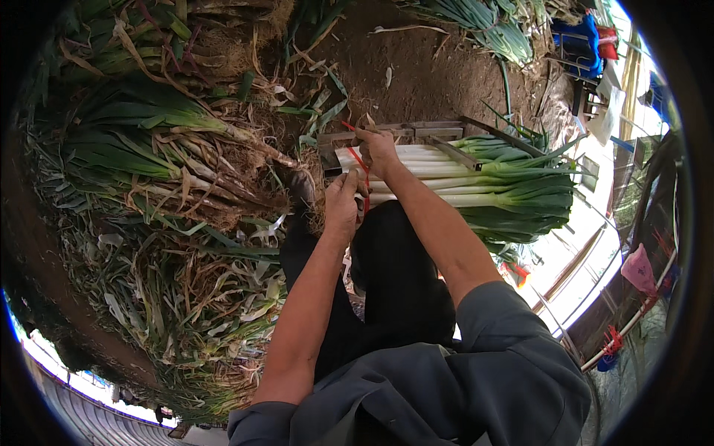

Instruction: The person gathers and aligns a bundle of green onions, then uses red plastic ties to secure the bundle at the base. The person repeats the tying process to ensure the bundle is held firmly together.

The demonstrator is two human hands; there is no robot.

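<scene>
A bundle of large trimmed scallions (440, 181) lies in front of me, white stalks to the left and green leaves to the right. Around the white end runs a thin red tie (366, 205). My right hand (379, 151) grips this tie on the far side, and a loose tip sticks out beyond the fingers. Nearer to me, my left hand (341, 198) is closed at the tie, with thumb and fingers pinched together; the exact hold is partly hidden. A metal frame (440, 132) surrounds the bundle, one bar reaching over the stalks. My knee (390, 262) touches or nearly touches its near side.
Untrimmed scallions with roots (195, 161) are heaped on the left, above a pile of stripped leaves (189, 290). More scallions (496, 33) lie at the far right on the soil floor (385, 67). A pink bag (639, 270) hangs near a pole at right.
</scene>
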